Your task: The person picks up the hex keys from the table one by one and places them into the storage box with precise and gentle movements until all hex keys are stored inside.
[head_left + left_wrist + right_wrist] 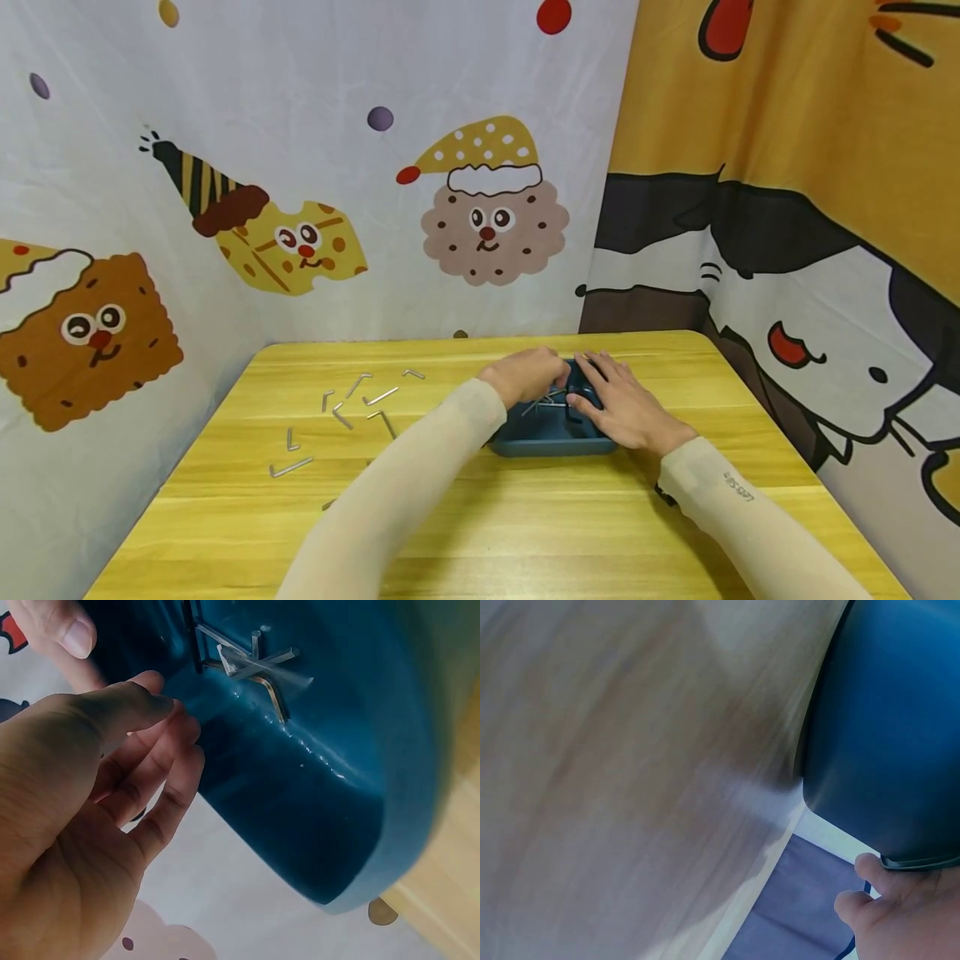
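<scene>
A blue tray (551, 447) holds several metal hex keys (259, 671), one of them blurred. My left hand (528, 375) is over the tray's far left part, with loosely bent fingers and the thumb close to the fingertips. Nothing shows between these fingers in the left wrist view. My right hand (626, 408) grips the tray's right wall, thumb inside the rim and other fingers reaching over to the outside. Next to that thumb, a black hex key (573, 419) lies in the tray. The right wrist view shows the tray's outer wall (885, 735) and two fingertips (851, 904).
Several silver hex keys (291, 467) lie scattered on the wooden table (225, 542), left of the tray. My left forearm (405, 475) crosses the table and partly covers that area. Printed curtains (337, 58) hang behind and at both sides.
</scene>
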The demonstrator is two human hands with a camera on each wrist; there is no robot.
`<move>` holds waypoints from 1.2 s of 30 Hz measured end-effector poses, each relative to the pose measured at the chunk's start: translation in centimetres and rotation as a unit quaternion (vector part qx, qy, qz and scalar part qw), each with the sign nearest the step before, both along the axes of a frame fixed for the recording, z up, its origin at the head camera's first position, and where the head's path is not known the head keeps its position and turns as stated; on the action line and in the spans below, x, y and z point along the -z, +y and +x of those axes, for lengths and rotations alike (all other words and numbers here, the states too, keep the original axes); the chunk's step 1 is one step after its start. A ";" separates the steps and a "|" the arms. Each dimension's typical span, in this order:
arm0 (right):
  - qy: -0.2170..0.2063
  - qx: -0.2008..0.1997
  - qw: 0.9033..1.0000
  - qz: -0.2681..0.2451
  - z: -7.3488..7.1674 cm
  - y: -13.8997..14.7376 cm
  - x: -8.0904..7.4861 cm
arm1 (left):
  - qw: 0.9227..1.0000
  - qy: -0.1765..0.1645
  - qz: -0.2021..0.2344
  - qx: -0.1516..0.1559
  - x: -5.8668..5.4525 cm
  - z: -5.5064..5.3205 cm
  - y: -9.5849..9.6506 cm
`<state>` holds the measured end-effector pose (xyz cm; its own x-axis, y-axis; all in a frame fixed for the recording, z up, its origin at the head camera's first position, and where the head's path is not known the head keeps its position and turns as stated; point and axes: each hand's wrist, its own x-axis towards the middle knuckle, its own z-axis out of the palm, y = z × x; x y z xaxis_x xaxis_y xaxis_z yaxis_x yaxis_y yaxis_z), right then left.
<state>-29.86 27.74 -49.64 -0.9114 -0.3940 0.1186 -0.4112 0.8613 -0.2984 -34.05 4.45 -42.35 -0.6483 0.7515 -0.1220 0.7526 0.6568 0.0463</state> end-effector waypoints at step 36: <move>0.000 0.017 1.000 0.007 0.1 -0.4 0.0 | 0.992 0.094 0.069 -0.055 1.0 1.5 -7.6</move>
<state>-29.77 27.31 -49.67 -0.9239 -0.3653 0.1138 -0.3826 0.8787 -0.2853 -32.51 -3.12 -43.36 -0.7284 0.6765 0.1088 0.6811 0.7322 0.0070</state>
